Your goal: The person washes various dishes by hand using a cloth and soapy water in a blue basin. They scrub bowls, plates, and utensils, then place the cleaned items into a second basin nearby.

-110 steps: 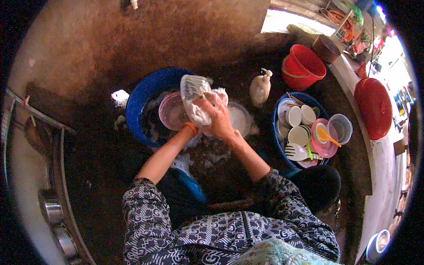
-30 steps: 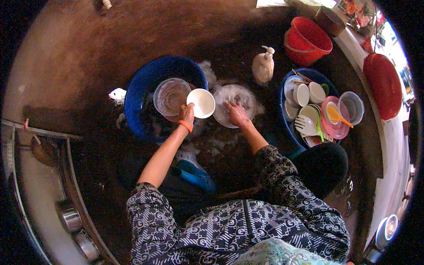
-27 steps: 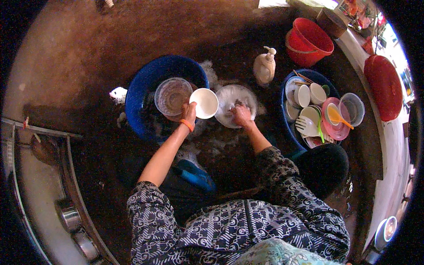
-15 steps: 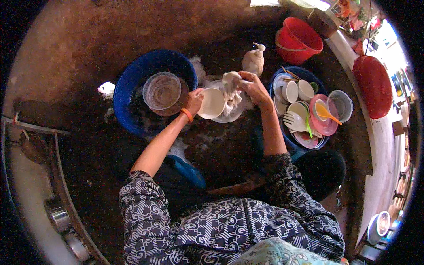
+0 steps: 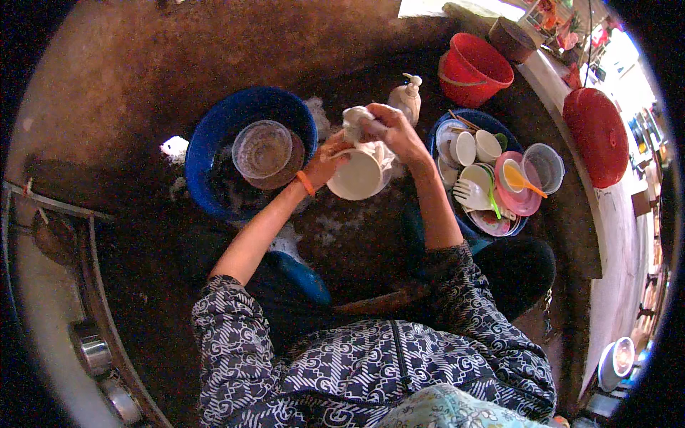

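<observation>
My left hand (image 5: 327,165), with an orange band at the wrist, grips the rim of a white bowl (image 5: 357,177). The bowl is tilted so its inside faces me. Just above its far rim, my right hand (image 5: 397,135) is closed around a whitish, sudsy scrubber (image 5: 354,123) whose exact kind is blurred. A pale, foamy container behind the bowl is mostly hidden. Beyond my right hand stands a cream pump bottle (image 5: 405,101).
At left, a blue basin (image 5: 196,153) holds a transparent tub (image 5: 261,148). At right, another blue basin (image 5: 467,222) carries bowls, plates and spoons. A red bucket (image 5: 477,68) stands behind it, near a red oval basin (image 5: 596,135). Suds spot the dark floor (image 5: 342,250).
The bowl has shifted right and turned more toward me. My right hand has brought the scrubber left, closer to my left hand, and the foamy container is now more covered.
</observation>
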Available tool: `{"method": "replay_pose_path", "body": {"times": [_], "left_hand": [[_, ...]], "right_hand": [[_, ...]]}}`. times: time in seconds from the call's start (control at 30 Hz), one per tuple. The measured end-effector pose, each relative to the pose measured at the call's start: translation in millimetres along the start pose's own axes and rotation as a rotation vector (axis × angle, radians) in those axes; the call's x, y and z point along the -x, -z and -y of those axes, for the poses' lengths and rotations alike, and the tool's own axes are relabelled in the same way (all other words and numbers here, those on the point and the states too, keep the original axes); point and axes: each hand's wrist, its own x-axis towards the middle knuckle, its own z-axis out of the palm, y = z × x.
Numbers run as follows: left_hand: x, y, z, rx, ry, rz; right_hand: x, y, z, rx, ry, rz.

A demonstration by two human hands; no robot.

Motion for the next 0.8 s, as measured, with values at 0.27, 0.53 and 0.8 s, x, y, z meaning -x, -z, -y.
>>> {"method": "replay_pose_path", "body": {"times": [0.27,0.53,0.8], "left_hand": [[-11,-6,-8,0.270,0.348,-0.295],[-29,-5,-22,0.669,0.452,-0.414],[-22,-20,-24,0.443,0.345,-0.390]], "right_hand": [[7,16,-83,-0.386,-0.023,-0.413],[44,-25,-164,-0.792,-0.466,0.016],[27,-44,-139,-0.677,-0.197,-0.392]]}}
